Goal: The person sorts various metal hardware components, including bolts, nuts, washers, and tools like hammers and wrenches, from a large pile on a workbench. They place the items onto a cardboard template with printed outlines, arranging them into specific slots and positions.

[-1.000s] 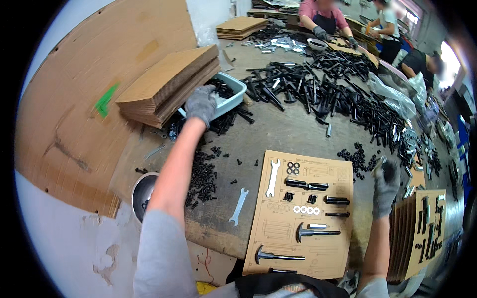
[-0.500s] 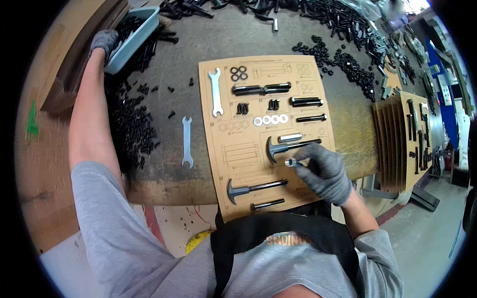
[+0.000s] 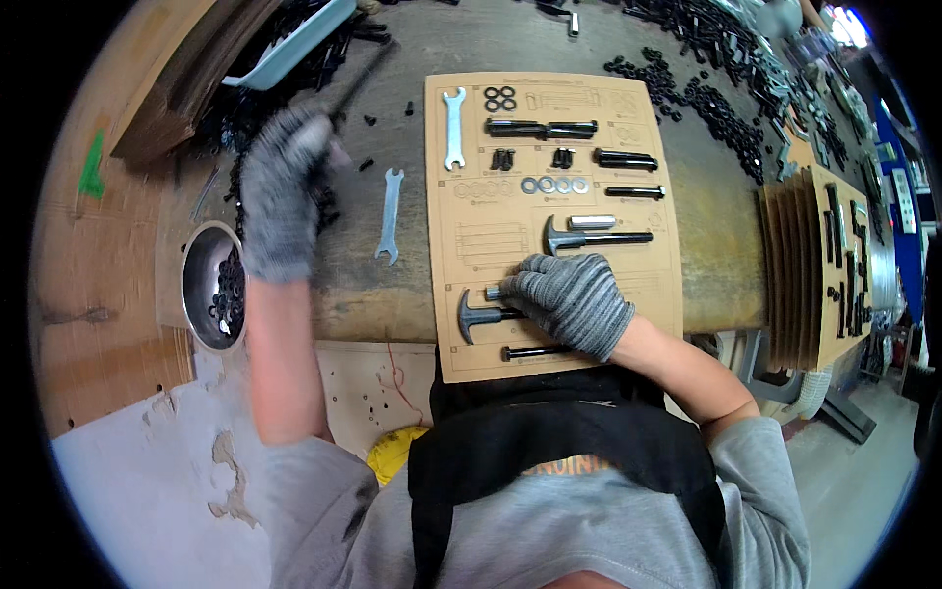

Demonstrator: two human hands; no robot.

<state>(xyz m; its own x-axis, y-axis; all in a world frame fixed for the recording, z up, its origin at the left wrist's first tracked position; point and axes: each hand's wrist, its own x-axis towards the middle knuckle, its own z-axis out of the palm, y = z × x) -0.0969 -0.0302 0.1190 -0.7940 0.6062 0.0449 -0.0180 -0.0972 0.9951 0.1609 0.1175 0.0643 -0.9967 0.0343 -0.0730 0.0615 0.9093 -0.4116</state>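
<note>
My gloved left hand (image 3: 280, 191), smeared by motion, is closed over the bench's left side. A long, thin dark rod (image 3: 365, 79), also blurred, sticks out from its fingers; its exact kind is unclear. My gloved right hand (image 3: 579, 302) pinches a small silver metal cylinder (image 3: 493, 293) low over a printed cardboard board (image 3: 628, 280). On that board lie a wrench (image 3: 453, 128), black rings (image 3: 500, 98), silver washers (image 3: 554, 185), black bolts (image 3: 628, 158), a silver sleeve (image 3: 592, 222) and two hook-headed pieces (image 3: 559, 237). My right hand partly hides the lower hook-headed piece.
Another wrench (image 3: 391, 216) lies left of the board. A metal bowl (image 3: 203, 319) of black parts is at the left. Behind are a pale blue tray (image 3: 294, 44) and heaps of black nuts (image 3: 721, 133). Filled boards (image 3: 800, 265) stand stacked at the right.
My left hand has left the blue tray and come nearer, with the dark rod in it. My right hand has moved left with the silver cylinder. The view has shifted, bringing in the bowl.
</note>
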